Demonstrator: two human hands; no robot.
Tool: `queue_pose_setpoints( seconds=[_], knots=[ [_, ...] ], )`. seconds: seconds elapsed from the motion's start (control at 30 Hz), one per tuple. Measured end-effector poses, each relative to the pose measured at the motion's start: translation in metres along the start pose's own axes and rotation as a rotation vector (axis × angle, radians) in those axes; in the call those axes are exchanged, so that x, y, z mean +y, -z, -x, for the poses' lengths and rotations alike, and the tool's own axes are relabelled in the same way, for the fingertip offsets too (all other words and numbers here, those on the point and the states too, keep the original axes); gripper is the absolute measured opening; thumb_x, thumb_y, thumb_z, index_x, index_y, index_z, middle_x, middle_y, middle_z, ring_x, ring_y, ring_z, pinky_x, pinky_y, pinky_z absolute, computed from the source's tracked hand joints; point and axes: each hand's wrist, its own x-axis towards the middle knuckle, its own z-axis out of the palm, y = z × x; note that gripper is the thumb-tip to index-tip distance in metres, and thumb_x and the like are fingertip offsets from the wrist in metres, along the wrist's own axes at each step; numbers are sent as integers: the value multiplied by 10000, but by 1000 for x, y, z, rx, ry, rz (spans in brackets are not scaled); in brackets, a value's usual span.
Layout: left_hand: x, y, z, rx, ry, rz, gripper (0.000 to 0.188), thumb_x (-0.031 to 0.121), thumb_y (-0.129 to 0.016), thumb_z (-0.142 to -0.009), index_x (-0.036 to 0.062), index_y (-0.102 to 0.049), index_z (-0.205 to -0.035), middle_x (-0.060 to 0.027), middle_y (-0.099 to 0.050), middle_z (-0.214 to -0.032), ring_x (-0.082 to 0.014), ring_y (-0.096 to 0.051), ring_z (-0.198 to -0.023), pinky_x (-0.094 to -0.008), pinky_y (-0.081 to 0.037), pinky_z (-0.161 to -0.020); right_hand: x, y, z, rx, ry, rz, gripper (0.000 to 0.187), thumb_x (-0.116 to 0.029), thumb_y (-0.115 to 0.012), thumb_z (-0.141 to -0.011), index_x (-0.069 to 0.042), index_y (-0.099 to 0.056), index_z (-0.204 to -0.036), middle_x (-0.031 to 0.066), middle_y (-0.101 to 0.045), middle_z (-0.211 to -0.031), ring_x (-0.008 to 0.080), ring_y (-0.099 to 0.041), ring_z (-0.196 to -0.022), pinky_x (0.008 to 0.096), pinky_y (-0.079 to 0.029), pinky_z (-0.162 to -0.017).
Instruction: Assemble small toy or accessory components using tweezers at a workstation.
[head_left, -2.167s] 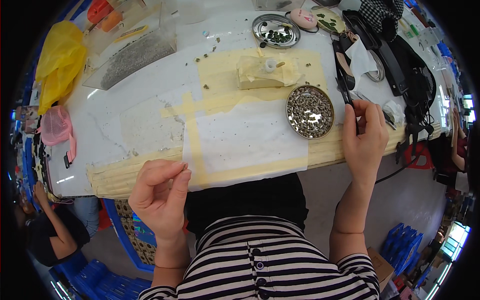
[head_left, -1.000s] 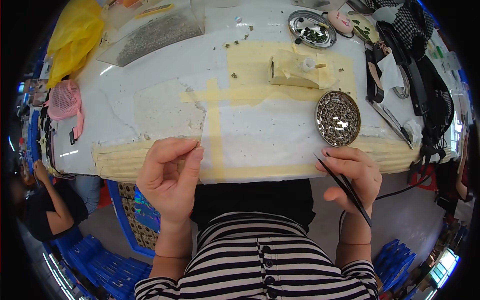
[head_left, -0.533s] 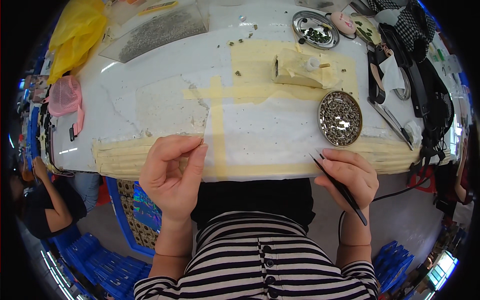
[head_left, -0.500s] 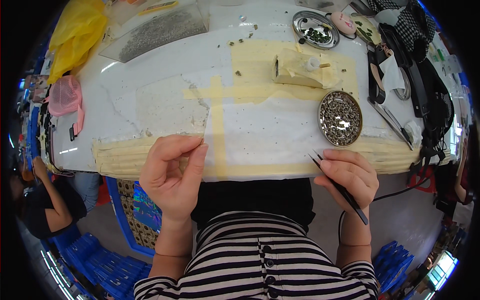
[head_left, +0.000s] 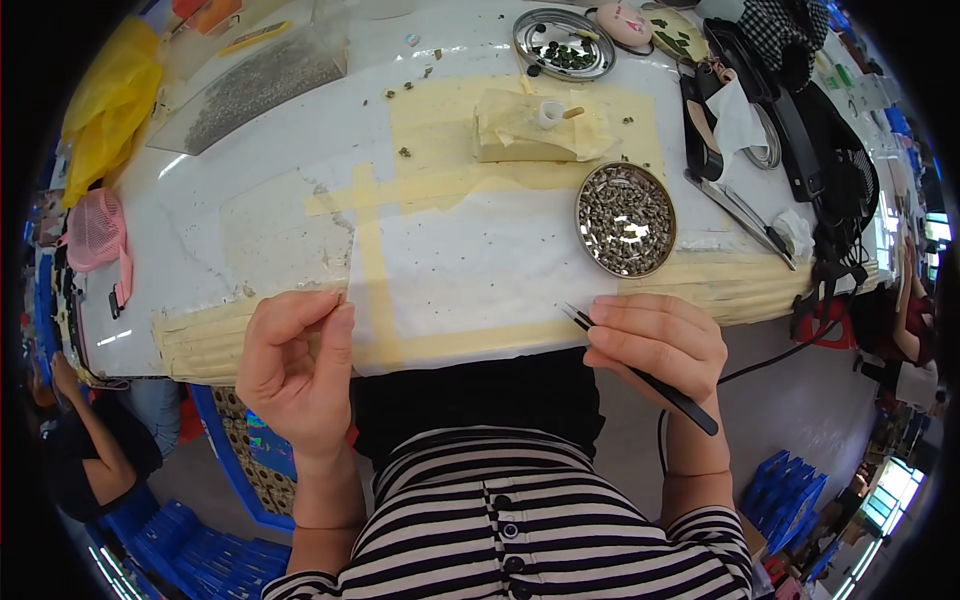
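Observation:
My left hand (head_left: 298,375) is raised at the table's front edge, thumb and forefinger pinched together on a tiny piece too small to make out. Between the fingers of my right hand (head_left: 660,345) lie dark tweezers (head_left: 688,404), their fine points toward the left over a white sheet (head_left: 460,305). The tips look slightly parted, with nothing visible between them. Tiny dark specks are scattered on the sheet. Just beyond my right hand stands a round dish (head_left: 579,240), filled with small metallic parts.
A tape-covered block (head_left: 530,145) holds a small white cup (head_left: 551,113). Farther back are a metal dish (head_left: 518,52) with dark green bits and a clear tray (head_left: 165,135) of grey granules. Metal tools (head_left: 740,215) lie right; a pink mesh item (head_left: 97,230) lies left.
The whole view has swung, so the table and both hands sit farther left in the picture. The left pinch and the right hand's hold on the tweezers look the same.

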Motion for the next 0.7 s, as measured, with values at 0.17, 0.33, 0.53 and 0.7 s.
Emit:
queue_pose_setpoints(
  seconds=[0.17,0.33,0.53,0.7],
  knots=[
    [0,0,-1,-8,-9,-14,190,-137,-676,-813,-43,-661,-978,-98,-635,-954,-143,-614,-864,-237,-499,-772,4,0,1,-2,68,-3,246,-78,-833,-678,-60,-735,-903,67,-723,-903,214,-712,-839,290,-588,-704],
    [-2,0,-1,-12,-34,-45,179,-134,-660,-829,-50,-654,-987,-99,-633,-948,-135,-612,-833,-230,-495,-755,3,-3,2,1,64,28,232,-106,-835,-674,-86,-738,-884,62,-726,-862,219,-712,-812,292,-586,-689],
    [-3,0,-1,-26,-69,-71,159,-116,-643,-859,-60,-641,-1008,-97,-627,-944,-115,-608,-775,-215,-488,-725,5,-4,1,-10,91,52,230,-107,-834,-676,-93,-741,-887,55,-726,-863,212,-711,-807,287,-580,-676],
    [-2,-1,-1,-26,-73,-85,162,-118,-640,-860,-60,-641,-1011,-96,-624,-940,-116,-606,-778,-216,-486,-728,6,-5,2,1,102,50,230,-110,-833,-684,-91,-741,-894,56,-726,-862,212,-710,-802,286,-577,-663]
  ],
)
